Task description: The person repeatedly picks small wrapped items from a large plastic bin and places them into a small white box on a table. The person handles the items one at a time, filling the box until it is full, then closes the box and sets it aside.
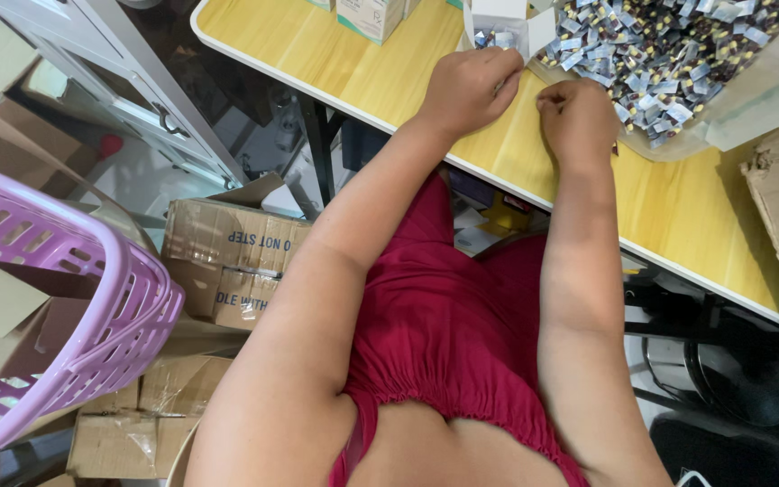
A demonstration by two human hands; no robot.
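Both hands rest on the yellow table (389,81), the left hand (471,90) curled at a small open white box (502,22), the right hand (577,117) closed beside a heap of small sachets (669,54). A purple basket (65,298) and cardboard boxes (227,257) sit below on the left.

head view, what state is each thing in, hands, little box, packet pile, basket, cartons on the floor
left hand: fist closed, resting on the table beside the small white box
right hand: closed, on the table at the edge of the packet pile
small white box: flaps open, a few packets inside
packet pile: loose heap on clear plastic
purple basket: tilted, holds an open carton
floor cartons: taped shut, stacked
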